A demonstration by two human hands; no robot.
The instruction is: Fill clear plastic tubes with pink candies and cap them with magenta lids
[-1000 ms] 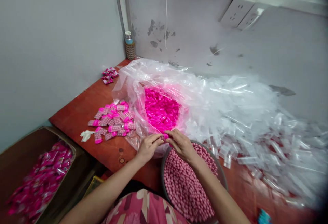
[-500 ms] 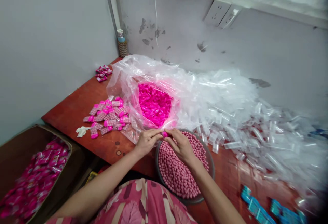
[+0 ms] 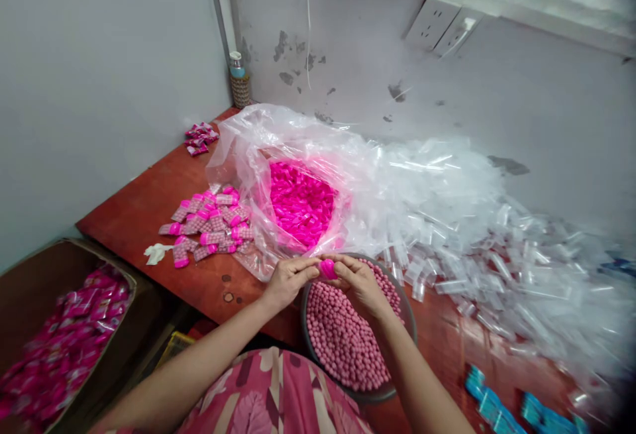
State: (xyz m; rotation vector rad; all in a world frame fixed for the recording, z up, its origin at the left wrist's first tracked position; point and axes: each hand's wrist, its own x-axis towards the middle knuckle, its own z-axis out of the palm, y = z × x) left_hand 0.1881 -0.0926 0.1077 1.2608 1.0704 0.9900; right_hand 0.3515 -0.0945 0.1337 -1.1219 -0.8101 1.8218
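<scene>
Both hands meet over the far rim of a grey bowl full of round pink beads. Between my fingertips is a bright pink cap. My left hand pinches it from the left, and my right hand grips it from the right. Whether a clear container is joined to the cap is hidden by the fingers. Just beyond my hands, an opened clear plastic bag holds many more pink caps. Left of it lies a pile of filled, pink-capped containers.
Clear empty containers are heaped along the right of the red table. Blue packets lie near the front right. A carton of pink packets stands lower left. Small packets and a bottle sit farther back.
The pink cap shows more between my fingers now, and both hands are still together on it. My right hand has shifted slightly right. The camera view has moved a little.
</scene>
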